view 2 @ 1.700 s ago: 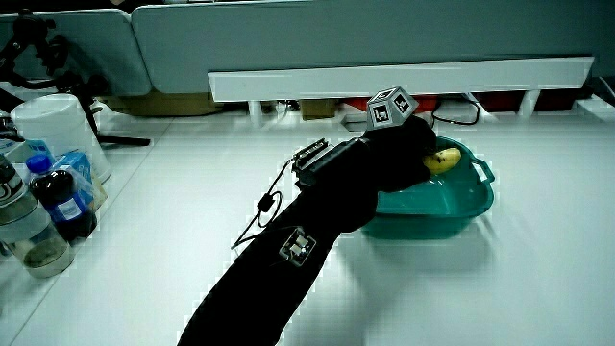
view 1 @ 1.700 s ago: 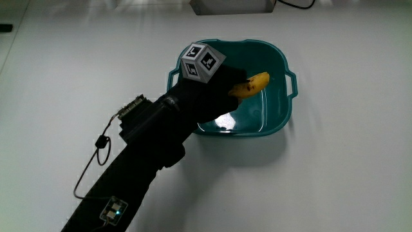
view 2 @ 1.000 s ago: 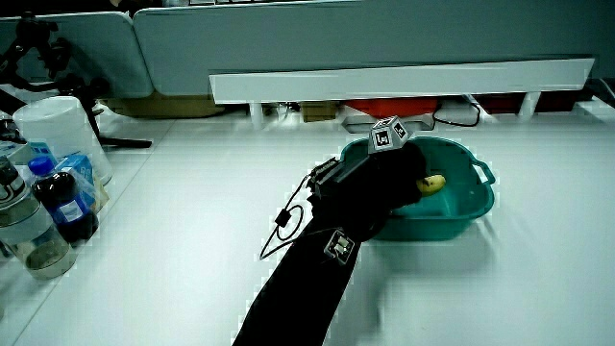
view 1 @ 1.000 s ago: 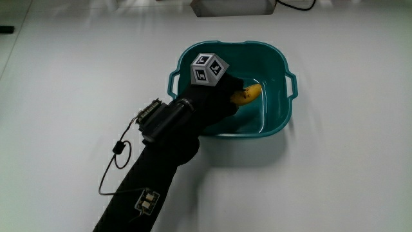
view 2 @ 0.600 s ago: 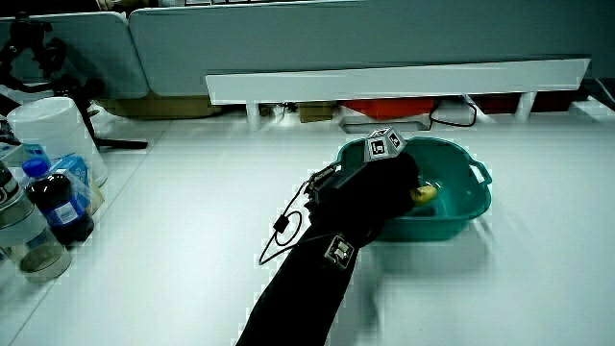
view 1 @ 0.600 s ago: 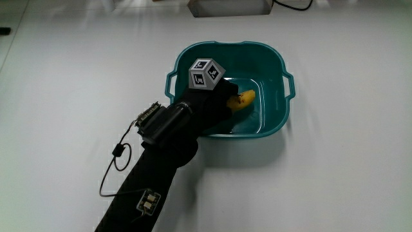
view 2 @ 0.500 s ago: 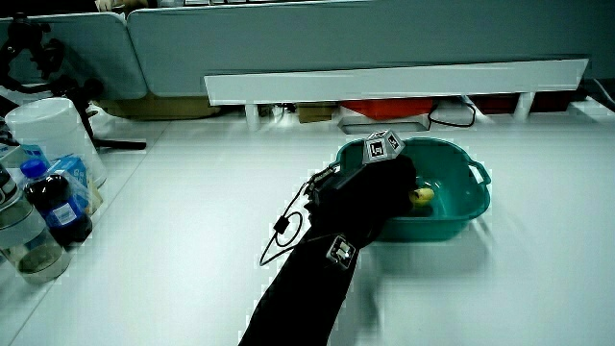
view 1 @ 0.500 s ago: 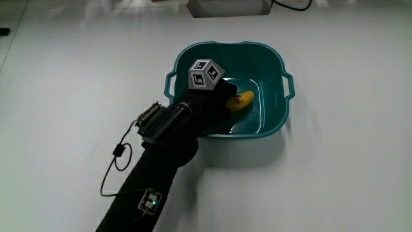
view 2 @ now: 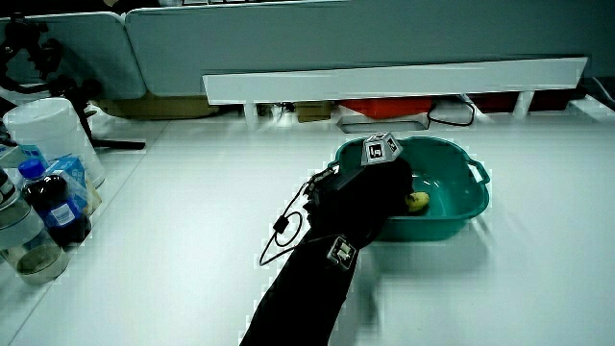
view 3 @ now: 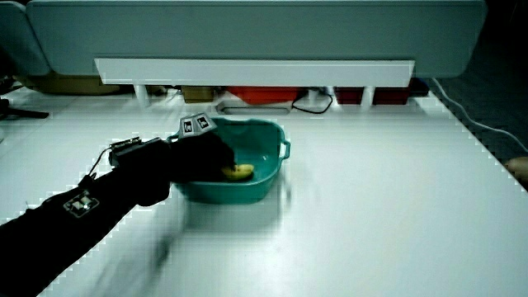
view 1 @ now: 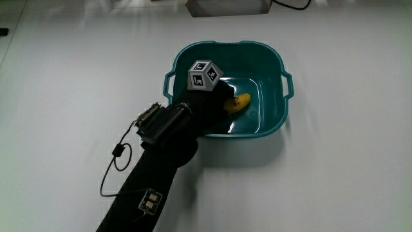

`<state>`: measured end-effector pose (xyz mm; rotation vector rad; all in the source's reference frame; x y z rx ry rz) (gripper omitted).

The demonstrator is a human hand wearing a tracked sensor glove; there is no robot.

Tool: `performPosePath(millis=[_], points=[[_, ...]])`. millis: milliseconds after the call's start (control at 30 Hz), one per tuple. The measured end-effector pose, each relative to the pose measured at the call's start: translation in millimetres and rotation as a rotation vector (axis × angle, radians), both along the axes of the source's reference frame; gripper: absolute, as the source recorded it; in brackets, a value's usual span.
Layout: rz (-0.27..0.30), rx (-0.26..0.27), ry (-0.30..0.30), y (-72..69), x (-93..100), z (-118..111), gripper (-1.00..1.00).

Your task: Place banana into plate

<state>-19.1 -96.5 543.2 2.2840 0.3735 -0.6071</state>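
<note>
**White table, teal basin**

White table point(view 1: 335, 174) is carrying a teal basin point(view 1: 281, 122). Hand point(view 1: 209, 103) is reaching over the rim into it, cube point(view 1: 202, 75) facing up. Banana point(view 1: 237, 102) is lying on the basin floor at the fingertips; whether the fingers are gripping it, cannot tell. Bottles point(view 2: 43, 216) are standing at the table's edge in a side view.

A white table point(view 2: 173, 240) carries a cluster at one edge, seen in a side view: a large white tub point(view 2: 46, 130), a dark bottle with a blue cap point(view 2: 45, 207) and a clear jar point(view 2: 24, 245). A low grey-blue partition point(view 2: 384, 34) borders the table, with a white shelf point(view 2: 394, 79) along its foot.
</note>
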Motion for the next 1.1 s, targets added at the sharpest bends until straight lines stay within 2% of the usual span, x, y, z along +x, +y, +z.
performPosePath(millis=[100, 133, 333, 467, 733, 800, 933, 1000, 1100], points=[[-0.004, 0.010, 0.006, 0.0, -2.4, 2.7, 0.00], [-0.007, -0.004, 0.003, 0.7, -2.7, 0.0, 0.00], [-0.007, -0.013, -0.013, 0.9, -5.4, 2.8, -0.15], [-0.012, -0.038, -0.026, 0.0, -7.6, 7.0, -0.24], [-0.010, -0.042, -0.039, 0.0, -9.3, 7.8, -0.44], [-0.007, -0.080, -0.050, 0.1, -9.8, 9.8, -0.49], [-0.030, -0.112, -0.057, 0.8, -12.6, 12.4, -0.59], [-0.015, -0.109, -0.070, 1.5, -13.1, 11.2, -0.63], [-0.034, -0.107, -0.060, 2.8, -13.3, 13.0, -0.71]])
